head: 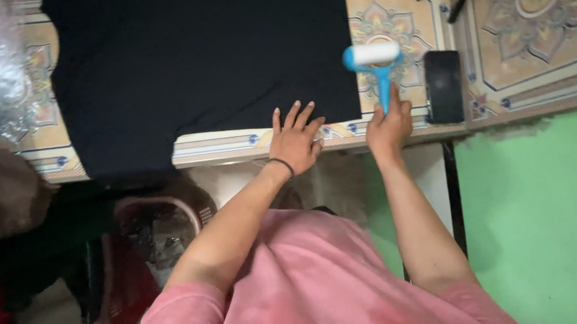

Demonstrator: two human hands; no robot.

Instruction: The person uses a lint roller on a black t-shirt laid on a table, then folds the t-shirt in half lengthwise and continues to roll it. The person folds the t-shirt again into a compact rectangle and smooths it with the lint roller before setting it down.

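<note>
- Both hands are working at the near edge of a patterned tiled counter (565,93); the left hand (295,141) is lying flat with its fingers spread, palm down, gripping nothing, its fingertips resting on the lower hem of a black garment (201,50).
- Right hand (388,124) is closing around the blue handle of a lint roller (373,60), fingers wrapped on the lower end of the stick.
- Handle's long axis is running nearly straight away from the person, rising from the fist to the white roll; the roll itself is lying crosswise, left to right.
- Roller head is sitting just beyond the garment's right edge, over bare tile, farther out than both hands and to the right of the flat left hand.
- Black boxy object (443,86) is standing just to the right of the roller hand, on the same counter.
- Pink sleeves (299,288) are filling the foreground.
</note>
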